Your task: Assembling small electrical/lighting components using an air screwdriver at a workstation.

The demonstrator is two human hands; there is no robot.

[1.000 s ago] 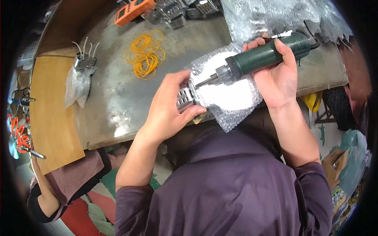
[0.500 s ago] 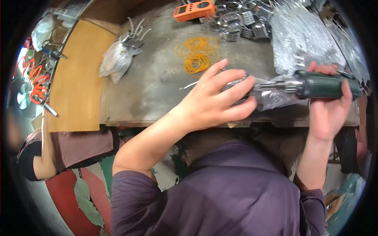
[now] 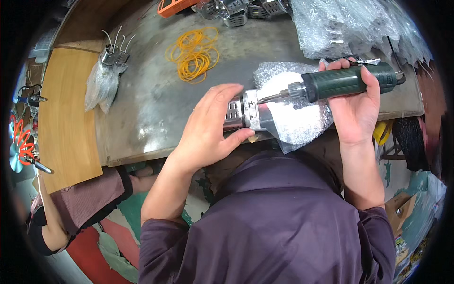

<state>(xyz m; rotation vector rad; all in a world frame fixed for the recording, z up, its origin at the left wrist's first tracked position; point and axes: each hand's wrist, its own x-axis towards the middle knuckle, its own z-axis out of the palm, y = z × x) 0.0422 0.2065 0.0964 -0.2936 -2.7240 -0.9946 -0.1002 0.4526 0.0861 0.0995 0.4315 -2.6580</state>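
My left hand [image 3: 205, 125] is wrapped round a shiny perforated metal housing [image 3: 234, 113] at the front of the workbench. A bracket-like fitting [image 3: 252, 110] forms its right end. In my right hand [image 3: 352, 116] lies a dark green electric screwdriver [image 3: 340, 83], held level and pointing left. Its narrow bit reaches the fitting's right side; whether it sits in a screw cannot be made out. Bubble wrap [image 3: 302, 128] spreads under the tool and beside the housing, with a bright glare on it.
Yellow cord [image 3: 196, 61] lies coiled mid-bench. Metal housings [image 3: 235, 14] and an orange device [image 3: 175, 6] are at the back, bubble-wrapped pieces [image 3: 336, 28] at the back right. A wrapped part with wires [image 3: 106, 75] rests near a wooden board [image 3: 68, 118]. Another person's arm [image 3: 54, 217] is at left.
The screwdriver has moved left and its bit now meets the metal fitting. My left hand has shifted down and left, now gripping the housing from its left side. The head view has turned.
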